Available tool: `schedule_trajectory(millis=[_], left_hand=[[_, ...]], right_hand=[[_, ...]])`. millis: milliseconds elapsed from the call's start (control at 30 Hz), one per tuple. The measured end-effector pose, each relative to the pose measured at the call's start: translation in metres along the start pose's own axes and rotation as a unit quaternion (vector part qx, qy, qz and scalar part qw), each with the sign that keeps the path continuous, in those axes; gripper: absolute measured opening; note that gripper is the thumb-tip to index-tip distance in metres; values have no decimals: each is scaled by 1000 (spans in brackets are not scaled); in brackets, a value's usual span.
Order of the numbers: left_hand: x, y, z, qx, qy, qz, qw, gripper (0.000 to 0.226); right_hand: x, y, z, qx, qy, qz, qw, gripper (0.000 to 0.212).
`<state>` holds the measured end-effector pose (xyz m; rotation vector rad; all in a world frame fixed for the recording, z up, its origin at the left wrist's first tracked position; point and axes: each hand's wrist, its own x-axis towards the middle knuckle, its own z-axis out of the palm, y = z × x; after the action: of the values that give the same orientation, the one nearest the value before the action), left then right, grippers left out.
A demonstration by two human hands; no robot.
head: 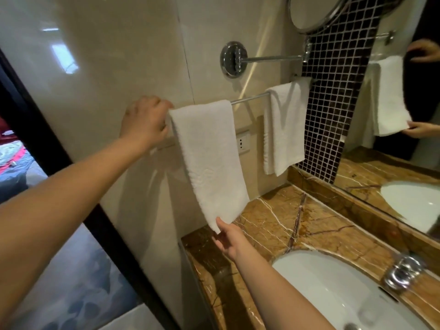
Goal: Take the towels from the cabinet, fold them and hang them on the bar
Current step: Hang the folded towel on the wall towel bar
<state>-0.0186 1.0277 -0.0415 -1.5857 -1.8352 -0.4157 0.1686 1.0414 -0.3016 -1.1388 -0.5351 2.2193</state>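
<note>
A folded white towel (209,160) hangs over the left part of the chrome bar (250,98) on the beige wall. My left hand (145,120) grips the towel's top left edge at the bar, fingers curled over it. My right hand (228,239) pinches the towel's lower corner just above the counter. A second folded white towel (285,129) hangs on the right end of the bar, apart from both hands. The cabinet is out of view.
A brown marble counter (297,225) with a white sink (338,289) and chrome tap (402,272) lies below. A wall socket (242,142) sits between the towels. A mirror (404,115) and round swivel mirror (314,13) stand at right. A dark door frame (54,151) runs at left.
</note>
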Motion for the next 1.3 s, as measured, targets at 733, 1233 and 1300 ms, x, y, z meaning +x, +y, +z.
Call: schedule_trajectory(millis=[733,1233,1300], left_hand=[[37,-8,15,-46,-81,59,994,21],[37,-6,17,-61,-51,62,995,20],[37,-4,19,-55,-51,61,995,21]], right_hand=[[12,-6,-10,-8,18,-12,1000,29],[32,-11,-6,-41,26,-9,999,28],[34,-11,-6,-41,30,-9,999,23]])
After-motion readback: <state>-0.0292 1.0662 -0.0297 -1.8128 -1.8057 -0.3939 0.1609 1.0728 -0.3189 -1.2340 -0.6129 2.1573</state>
